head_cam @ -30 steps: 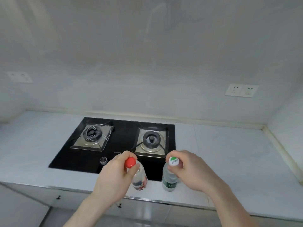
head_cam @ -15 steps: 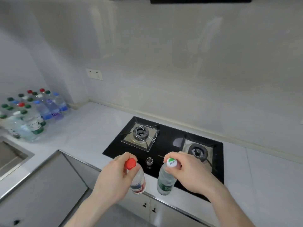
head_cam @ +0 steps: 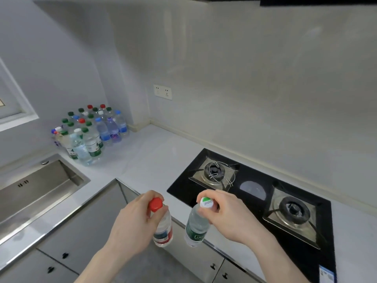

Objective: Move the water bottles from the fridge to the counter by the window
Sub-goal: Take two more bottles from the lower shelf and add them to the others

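My left hand [head_cam: 132,223] grips a clear water bottle with a red cap [head_cam: 163,231] by its neck, hanging upright in front of the cabinet doors. My right hand [head_cam: 230,217] holds a second bottle with a white cap and green label [head_cam: 196,225] the same way, just right of the first. Both hang in the air below the counter's front edge. Several water bottles [head_cam: 89,131] with green, red, blue and white caps stand grouped in the counter's [head_cam: 155,158] far left corner, below a window frame [head_cam: 18,103].
A steel sink [head_cam: 36,186] is set in the counter at the left. A black two-burner gas hob [head_cam: 255,193] lies at the right. A wall socket [head_cam: 162,91] sits above the counter. Grey cabinet doors [head_cam: 85,227] run below.
The view has swung left: the hob slid to the right, and the sink, window frame and grouped bottles came into view. Both hands keep their bottles, held the same way.
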A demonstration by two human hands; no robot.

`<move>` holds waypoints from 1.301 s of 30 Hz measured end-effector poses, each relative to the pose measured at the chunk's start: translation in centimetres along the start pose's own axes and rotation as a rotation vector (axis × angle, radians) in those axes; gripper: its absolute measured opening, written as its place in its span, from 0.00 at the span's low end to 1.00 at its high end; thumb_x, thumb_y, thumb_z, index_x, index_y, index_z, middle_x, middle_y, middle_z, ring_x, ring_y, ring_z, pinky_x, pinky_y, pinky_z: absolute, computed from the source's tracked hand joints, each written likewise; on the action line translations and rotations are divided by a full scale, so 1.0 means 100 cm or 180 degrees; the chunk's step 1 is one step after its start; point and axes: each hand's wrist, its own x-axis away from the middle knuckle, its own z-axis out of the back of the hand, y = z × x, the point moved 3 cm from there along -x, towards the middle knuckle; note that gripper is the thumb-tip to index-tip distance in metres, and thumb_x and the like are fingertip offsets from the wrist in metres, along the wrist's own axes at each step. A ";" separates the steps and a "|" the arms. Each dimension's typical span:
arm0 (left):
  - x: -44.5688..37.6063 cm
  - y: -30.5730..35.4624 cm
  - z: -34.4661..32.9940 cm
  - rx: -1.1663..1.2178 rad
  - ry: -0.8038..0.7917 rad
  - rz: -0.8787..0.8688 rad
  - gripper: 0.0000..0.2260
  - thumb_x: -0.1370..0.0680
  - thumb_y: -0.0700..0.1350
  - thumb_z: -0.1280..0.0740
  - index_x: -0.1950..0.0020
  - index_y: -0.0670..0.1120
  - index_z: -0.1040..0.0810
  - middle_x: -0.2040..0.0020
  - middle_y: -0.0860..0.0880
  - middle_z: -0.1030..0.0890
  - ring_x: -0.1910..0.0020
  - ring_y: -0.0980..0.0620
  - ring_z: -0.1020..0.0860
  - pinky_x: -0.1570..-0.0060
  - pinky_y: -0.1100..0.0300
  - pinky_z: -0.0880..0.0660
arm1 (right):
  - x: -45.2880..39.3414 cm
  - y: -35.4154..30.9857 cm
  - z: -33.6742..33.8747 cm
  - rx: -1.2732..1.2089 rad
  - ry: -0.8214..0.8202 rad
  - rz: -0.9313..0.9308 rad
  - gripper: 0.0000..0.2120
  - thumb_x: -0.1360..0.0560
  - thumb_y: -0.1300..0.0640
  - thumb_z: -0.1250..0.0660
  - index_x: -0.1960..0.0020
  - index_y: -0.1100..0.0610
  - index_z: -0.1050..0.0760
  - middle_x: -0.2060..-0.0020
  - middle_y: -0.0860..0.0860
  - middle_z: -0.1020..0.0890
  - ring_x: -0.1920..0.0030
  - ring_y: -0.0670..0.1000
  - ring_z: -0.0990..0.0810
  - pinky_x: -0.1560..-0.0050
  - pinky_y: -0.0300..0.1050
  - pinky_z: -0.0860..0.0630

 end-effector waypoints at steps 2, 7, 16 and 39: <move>-0.008 -0.011 0.007 0.0011 0.0045 0.0071 0.05 0.21 0.58 0.33 0.49 0.60 0.26 0.56 0.61 0.21 0.58 0.57 0.22 0.55 0.58 0.25 | -0.017 -0.008 -0.004 0.0077 -0.0022 0.0043 0.07 0.20 0.43 0.34 0.42 0.37 0.25 0.49 0.41 0.21 0.53 0.45 0.19 0.53 0.41 0.20; -0.037 -0.040 0.021 0.0012 0.0102 0.0243 0.05 0.21 0.58 0.33 0.51 0.61 0.27 0.59 0.59 0.21 0.60 0.57 0.23 0.59 0.59 0.28 | -0.073 -0.028 -0.020 0.0139 -0.0200 0.0203 0.08 0.21 0.43 0.33 0.42 0.38 0.24 0.52 0.42 0.22 0.54 0.44 0.21 0.51 0.44 0.22; -0.127 -0.076 0.044 -0.0247 0.0306 0.0424 0.05 0.21 0.58 0.33 0.49 0.61 0.27 0.57 0.59 0.22 0.59 0.59 0.24 0.54 0.55 0.25 | -0.201 -0.046 -0.038 0.0092 -0.0386 0.0506 0.10 0.22 0.42 0.32 0.41 0.39 0.24 0.50 0.40 0.21 0.51 0.41 0.23 0.46 0.44 0.23; -0.324 -0.166 0.087 -0.0393 0.0285 0.0595 0.07 0.20 0.62 0.35 0.47 0.62 0.28 0.57 0.61 0.22 0.58 0.59 0.24 0.59 0.62 0.27 | -0.435 -0.094 -0.055 0.0219 -0.0547 0.0678 0.09 0.21 0.42 0.32 0.41 0.40 0.24 0.50 0.40 0.21 0.51 0.41 0.22 0.54 0.35 0.28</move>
